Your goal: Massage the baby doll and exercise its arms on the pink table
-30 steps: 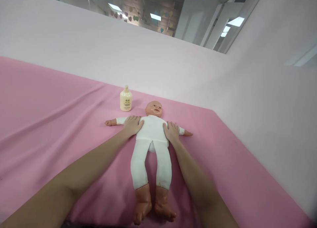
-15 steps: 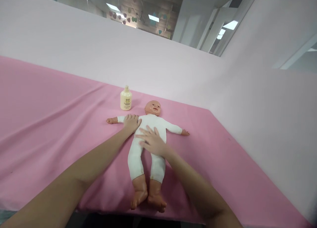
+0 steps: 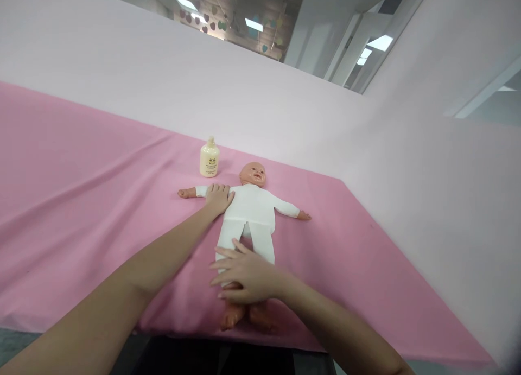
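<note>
A baby doll (image 3: 252,204) in a white suit lies on its back on a pink cloth, head away from me and arms spread. My left hand (image 3: 218,198) is closed around the doll's upper arm at the shoulder on the left side, its thumb against the chest. Over the doll's lower legs is my right hand (image 3: 248,272), open with fingers spread and slightly blurred. It hides the shins and part of the feet; whether it touches them I cannot tell. Past the doll's outstretched left-side arm stands a cream pump bottle (image 3: 209,159) with dark print.
The pink cloth (image 3: 101,185) covers the table, with creases on the left. Its front edge lies just beyond the doll's feet. A white wall (image 3: 163,76) with a window (image 3: 244,17) rises behind, and another wall (image 3: 439,201) borders the right side.
My right hand has moved from the doll's belly down over its lower legs, toward me. My left hand stays at the doll's shoulder. The view has shifted slightly.
</note>
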